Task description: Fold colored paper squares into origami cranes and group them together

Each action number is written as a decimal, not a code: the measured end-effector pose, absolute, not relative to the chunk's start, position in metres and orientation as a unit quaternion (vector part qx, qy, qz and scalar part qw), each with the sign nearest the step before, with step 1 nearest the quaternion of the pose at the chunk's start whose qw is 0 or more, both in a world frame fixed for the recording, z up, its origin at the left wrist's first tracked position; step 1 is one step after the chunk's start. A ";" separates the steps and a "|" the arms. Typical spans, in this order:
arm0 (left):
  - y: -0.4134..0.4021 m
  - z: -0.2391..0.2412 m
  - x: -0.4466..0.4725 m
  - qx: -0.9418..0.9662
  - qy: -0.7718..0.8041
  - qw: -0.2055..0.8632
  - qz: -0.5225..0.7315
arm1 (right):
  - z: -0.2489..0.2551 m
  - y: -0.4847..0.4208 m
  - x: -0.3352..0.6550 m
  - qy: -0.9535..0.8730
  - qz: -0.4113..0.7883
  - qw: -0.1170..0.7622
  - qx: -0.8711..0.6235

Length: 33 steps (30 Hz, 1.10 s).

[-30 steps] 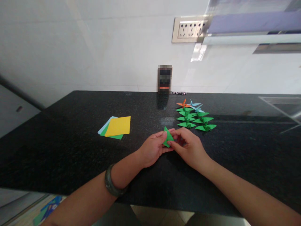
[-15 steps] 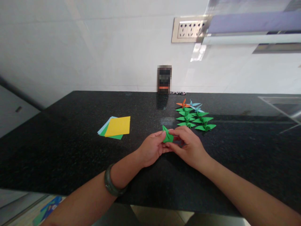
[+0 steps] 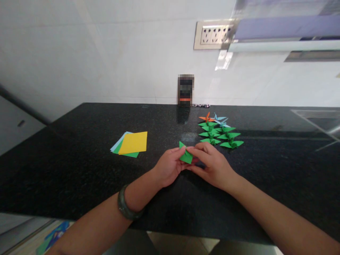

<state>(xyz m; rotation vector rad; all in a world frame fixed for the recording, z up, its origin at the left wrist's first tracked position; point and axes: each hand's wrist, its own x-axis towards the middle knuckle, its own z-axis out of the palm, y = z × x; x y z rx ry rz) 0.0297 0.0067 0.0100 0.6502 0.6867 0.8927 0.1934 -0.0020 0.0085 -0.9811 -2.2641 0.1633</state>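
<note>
A small folded piece of green origami paper (image 3: 186, 158) is held between my two hands above the dark counter. My left hand (image 3: 170, 164) grips its left side, thumb on top and fingers underneath. From the right, my right hand (image 3: 212, 164) presses the upper part of the paper with thumb and fingers. Beyond my right hand stand folded paper cranes in two rows: several green ones (image 3: 232, 143), an orange one (image 3: 207, 118) and light blue ones (image 3: 223, 123). A fan of square paper sheets (image 3: 133, 142), yellow on top of green and light blue, lies to the left.
The black speckled counter (image 3: 79, 159) runs back to a white wall (image 3: 119, 60). A phone-like dark object (image 3: 186, 90), blurred out, leans there with a beaded strap (image 3: 202, 106) beside it. A socket panel (image 3: 212, 34) is on the wall. At the right is a sink edge (image 3: 313, 122).
The green paper has turned and shifted slightly left in my hands. My right fingers have moved onto its upper part. The cranes and sheets stay put.
</note>
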 end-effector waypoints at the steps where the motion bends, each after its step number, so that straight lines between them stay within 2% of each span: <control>1: 0.007 0.010 0.030 0.290 0.310 0.802 0.421 | 0.008 -0.002 0.193 -0.867 0.061 0.335 -0.365; 9: 0.005 0.010 0.029 0.345 0.339 0.771 0.415 | 0.015 -0.004 0.193 -0.808 0.216 0.447 -0.316; 15: 0.004 0.012 0.028 0.338 0.357 0.767 0.413 | 0.009 -0.001 0.194 -0.625 0.455 0.517 -0.368; 17: 0.003 0.012 0.029 0.333 0.354 0.764 0.423 | 0.008 0.000 0.191 -0.588 0.495 0.497 -0.404; 21: 0.002 0.013 0.031 0.385 0.367 0.742 0.408 | 0.009 0.000 0.189 -0.598 0.500 0.456 -0.430; 24: 0.003 0.012 0.032 0.441 0.393 0.677 0.440 | 0.010 0.000 0.194 -0.655 0.422 0.435 -0.452; 26: 0.004 0.011 0.032 0.466 0.408 0.642 0.451 | 0.010 0.000 0.197 -0.709 0.370 0.390 -0.456; 28: 0.005 0.010 0.031 0.487 0.419 0.627 0.440 | 0.009 0.000 0.198 -0.725 0.363 0.368 -0.456; 33: 0.005 0.010 0.031 0.465 0.433 0.625 0.454 | 0.008 0.003 0.195 -0.622 0.462 0.431 -0.461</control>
